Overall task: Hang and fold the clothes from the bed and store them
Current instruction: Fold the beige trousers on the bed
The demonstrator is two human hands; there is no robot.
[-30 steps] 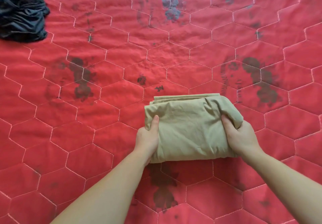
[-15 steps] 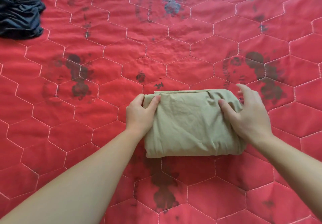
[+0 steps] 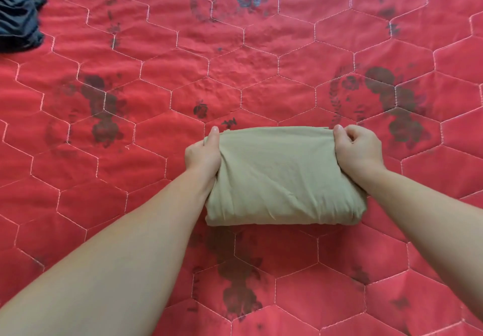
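Gripping the folded khaki garment (image 3: 282,176) at its sides, left hand (image 3: 202,154) and right hand (image 3: 358,150), on the red quilt (image 3: 130,179); dark clothing (image 3: 19,14) well apart.

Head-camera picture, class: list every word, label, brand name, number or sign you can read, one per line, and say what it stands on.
None: no readable text shows anywhere.
Folded beige cloth garment, gripped at its far corners by the left hand and right hand: no label or print shows.
Red hexagon-quilted bedspread: only faded dark flower prints, no letters.
Crumpled dark blue garment: no tag visible.
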